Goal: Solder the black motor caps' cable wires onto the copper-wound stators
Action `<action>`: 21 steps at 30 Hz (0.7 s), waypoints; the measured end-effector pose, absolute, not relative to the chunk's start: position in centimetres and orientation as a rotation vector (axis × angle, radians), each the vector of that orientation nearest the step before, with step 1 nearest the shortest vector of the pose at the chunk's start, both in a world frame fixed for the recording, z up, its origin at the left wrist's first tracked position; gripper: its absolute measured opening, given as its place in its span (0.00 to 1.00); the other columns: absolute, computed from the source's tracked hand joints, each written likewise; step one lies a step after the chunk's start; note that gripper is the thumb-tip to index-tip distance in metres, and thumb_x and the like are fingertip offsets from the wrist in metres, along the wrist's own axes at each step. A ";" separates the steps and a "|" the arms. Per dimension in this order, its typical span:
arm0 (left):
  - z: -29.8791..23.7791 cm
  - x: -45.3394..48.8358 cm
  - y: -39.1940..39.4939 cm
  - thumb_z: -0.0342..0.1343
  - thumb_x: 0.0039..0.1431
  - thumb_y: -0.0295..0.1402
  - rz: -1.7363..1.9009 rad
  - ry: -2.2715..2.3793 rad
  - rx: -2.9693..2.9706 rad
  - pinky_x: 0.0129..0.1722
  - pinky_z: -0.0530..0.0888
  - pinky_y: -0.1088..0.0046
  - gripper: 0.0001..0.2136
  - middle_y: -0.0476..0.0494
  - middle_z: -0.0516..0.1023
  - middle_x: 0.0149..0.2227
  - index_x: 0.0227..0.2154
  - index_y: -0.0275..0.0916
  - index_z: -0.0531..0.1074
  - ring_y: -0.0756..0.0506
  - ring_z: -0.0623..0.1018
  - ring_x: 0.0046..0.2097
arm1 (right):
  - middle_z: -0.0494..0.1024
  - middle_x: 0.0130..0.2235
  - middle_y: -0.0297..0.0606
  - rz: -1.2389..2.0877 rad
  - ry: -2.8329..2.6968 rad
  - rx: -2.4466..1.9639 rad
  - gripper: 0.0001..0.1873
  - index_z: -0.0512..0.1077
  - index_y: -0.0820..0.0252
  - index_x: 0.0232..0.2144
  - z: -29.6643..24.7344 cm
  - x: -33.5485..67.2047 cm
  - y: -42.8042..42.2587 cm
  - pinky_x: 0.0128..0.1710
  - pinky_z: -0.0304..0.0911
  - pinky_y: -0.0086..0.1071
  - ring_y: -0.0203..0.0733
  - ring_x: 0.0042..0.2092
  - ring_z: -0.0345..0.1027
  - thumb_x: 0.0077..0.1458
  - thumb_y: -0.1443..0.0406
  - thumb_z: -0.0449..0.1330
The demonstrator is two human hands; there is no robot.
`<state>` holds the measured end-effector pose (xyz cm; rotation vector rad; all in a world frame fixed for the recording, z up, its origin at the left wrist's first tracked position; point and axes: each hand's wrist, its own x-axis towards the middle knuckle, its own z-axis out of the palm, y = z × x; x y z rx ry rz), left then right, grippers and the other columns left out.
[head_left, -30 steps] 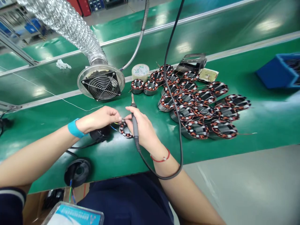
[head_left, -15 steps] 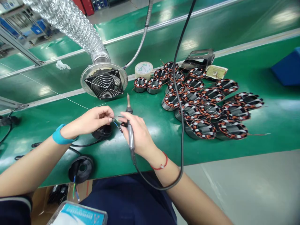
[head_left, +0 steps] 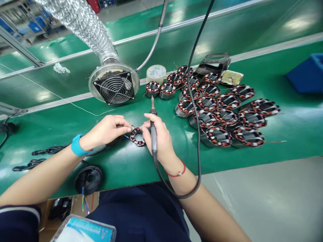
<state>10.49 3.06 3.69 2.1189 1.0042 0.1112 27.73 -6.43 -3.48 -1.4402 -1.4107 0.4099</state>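
Observation:
A copper-wound motor stator (head_left: 137, 143) lies on the green bench between my two hands. My left hand (head_left: 108, 129) is closed at its left edge, thumb and forefinger pinching a thin wire whose end is hard to make out. A short bit of blue wire (head_left: 126, 135) shows below those fingertips. In my right hand (head_left: 163, 143) is a soldering iron (head_left: 153, 134), tip pointing up and away from the stator. Its thumb and forefinger also reach the stator's right edge. Partly hidden behind my left wrist is a black round housing (head_left: 113, 142) with a cable.
Several stators (head_left: 218, 137) stand grouped on the right, with a tape roll (head_left: 155, 73) behind. A fume extractor fan (head_left: 116, 89) faces the bench. Another black housing (head_left: 82, 179) with coloured wires sits at the front edge. The iron's black cord (head_left: 199, 144) loops over my right forearm.
Both hands have shifted right. The stator, mostly hidden before, now shows flat on the bench. My right hand has turned it into view, still carrying the soldering iron.

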 end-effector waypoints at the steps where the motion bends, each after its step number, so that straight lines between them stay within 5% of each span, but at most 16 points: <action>1: 3.8 10.1 3.1 0.56 0.61 0.38 0.147 0.982 2.140 0.37 0.69 0.74 0.11 0.47 0.76 0.32 0.37 0.38 0.79 0.49 0.73 0.34 | 0.78 0.36 0.34 0.404 -1.418 -1.426 0.19 0.65 0.53 0.53 -3.4 27.6 -6.6 0.49 0.64 0.40 0.43 0.43 0.72 0.59 0.70 0.55; 9: 4.2 6.9 2.8 0.49 0.66 0.29 0.196 0.688 2.382 0.49 0.70 0.70 0.07 0.41 0.74 0.42 0.41 0.37 0.73 0.46 0.73 0.46 | 0.79 0.39 0.35 0.424 -1.704 -1.246 0.23 0.61 0.55 0.56 -3.9 25.6 -8.3 0.55 0.59 0.47 0.46 0.46 0.69 0.58 0.71 0.56; 21: 3.0 9.4 1.4 0.52 0.67 0.33 0.163 0.648 2.490 0.31 0.64 0.75 0.11 0.48 0.72 0.27 0.38 0.37 0.80 0.51 0.71 0.29 | 0.80 0.34 0.33 0.304 -1.527 -1.327 0.23 0.61 0.53 0.55 -4.0 26.8 -8.2 0.50 0.62 0.47 0.47 0.43 0.70 0.58 0.71 0.56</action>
